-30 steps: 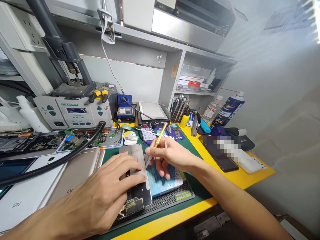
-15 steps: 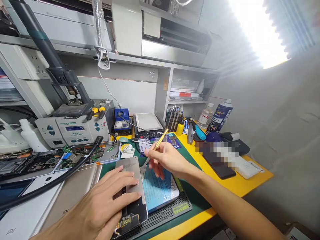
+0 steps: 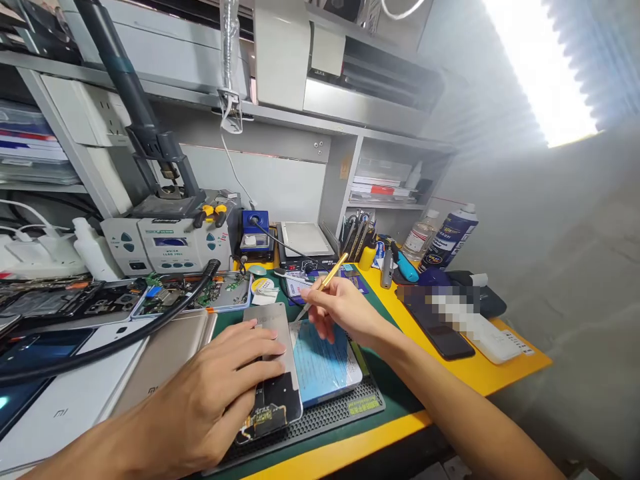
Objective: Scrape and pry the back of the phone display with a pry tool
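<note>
My left hand [image 3: 220,387] lies over a silver and black phone panel [image 3: 275,319], fingers stretched across it and pressing on its face. Its thumb is hidden. A flex cable shows at the panel's near end. In my right hand [image 3: 345,310] is a slim gold-handled blade tool [image 3: 334,272], pinched like a pen and slanting down to the left. The thin grey tip is near the panel's upper right edge; whether it touches cannot be made out. Beneath that hand is a blue box [image 3: 323,367] with printed text, beside the panel. Both rest on a grey perforated pad [image 3: 363,399].
A black hose [image 3: 165,325] arches over phones and a tray of circuit boards [image 3: 235,293] at left. Behind stand a soldering station [image 3: 170,247] and a hot plate [image 3: 307,240]. Bottles, a spray can [image 3: 450,237] and a black phone [image 3: 440,327] are at right.
The whole view has shifted, so the bench items appear further right. Both hands keep nearly the same pose, the left on the panel and the right holding the blade tool at its edge.
</note>
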